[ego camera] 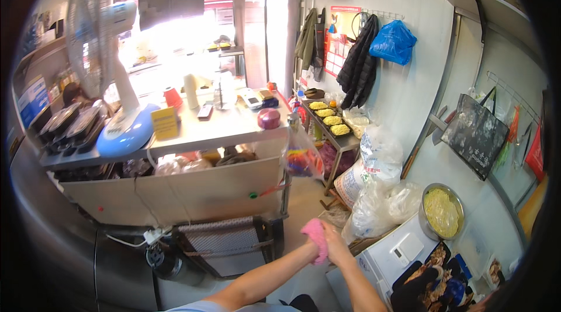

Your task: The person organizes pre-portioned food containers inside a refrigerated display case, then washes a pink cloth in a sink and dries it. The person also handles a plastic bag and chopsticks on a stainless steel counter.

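A pink cloth [316, 240] is wrapped about my left hand [319, 248], which is raised in front of me over the floor. My right hand [335, 242] is pressed against the cloth from the right side, and the two hands meet. The cloth covers most of the left hand, so its fingers are hidden. Right of my hands, a digital kitchen scale [408, 249] rests on a white chest lid [379, 256]. A steel bowl [461, 215] of yellow noodles [440, 211] stands behind the scale.
Trays of noodles [333, 120] line a narrow steel table [346, 142]. Below it stand plastic sacks [381, 202]. A mesh-backed chair [223, 242] is beside the counter [175, 196], which bears a blue fan [127, 134]. At lower right, a person's dark sleeve [410, 292] is near food containers [438, 253].
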`<state>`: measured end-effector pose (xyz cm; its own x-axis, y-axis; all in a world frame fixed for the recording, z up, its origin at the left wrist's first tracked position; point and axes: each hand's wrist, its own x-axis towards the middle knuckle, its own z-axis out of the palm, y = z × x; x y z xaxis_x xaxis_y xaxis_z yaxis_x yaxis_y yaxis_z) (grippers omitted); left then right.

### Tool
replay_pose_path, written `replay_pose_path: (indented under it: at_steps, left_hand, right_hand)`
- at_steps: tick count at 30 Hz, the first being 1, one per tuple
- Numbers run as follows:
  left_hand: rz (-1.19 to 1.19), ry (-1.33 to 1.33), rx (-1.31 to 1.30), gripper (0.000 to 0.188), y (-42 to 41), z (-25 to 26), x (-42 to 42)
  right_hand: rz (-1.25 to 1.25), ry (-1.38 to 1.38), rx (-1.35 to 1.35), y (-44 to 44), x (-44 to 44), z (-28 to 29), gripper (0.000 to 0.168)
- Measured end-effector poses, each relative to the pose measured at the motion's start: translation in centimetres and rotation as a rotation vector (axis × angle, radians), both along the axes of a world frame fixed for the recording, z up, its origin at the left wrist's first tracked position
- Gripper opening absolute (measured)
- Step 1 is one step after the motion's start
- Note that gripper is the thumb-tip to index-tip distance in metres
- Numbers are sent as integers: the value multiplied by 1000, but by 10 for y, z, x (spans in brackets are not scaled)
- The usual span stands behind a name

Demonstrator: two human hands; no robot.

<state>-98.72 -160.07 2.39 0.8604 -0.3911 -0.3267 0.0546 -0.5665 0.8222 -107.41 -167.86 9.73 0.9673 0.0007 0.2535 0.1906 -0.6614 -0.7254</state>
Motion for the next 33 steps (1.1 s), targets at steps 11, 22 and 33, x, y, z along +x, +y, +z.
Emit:
replay_pose_path:
  at_steps: [11,22,33]
  left_hand:
    - [-376,1165,-1501,31,-208,97,134]
    - [157,1026,-1371,33,-331,150,356]
    - [-555,-1559,110,20,-303,248,569]
  right_hand:
    - [136,-334,1693,-209,170,-21,68]
    - [-118,-162,826,-301,343,12,52]
    - [-243,-86,1409,-439,588,-2,76]
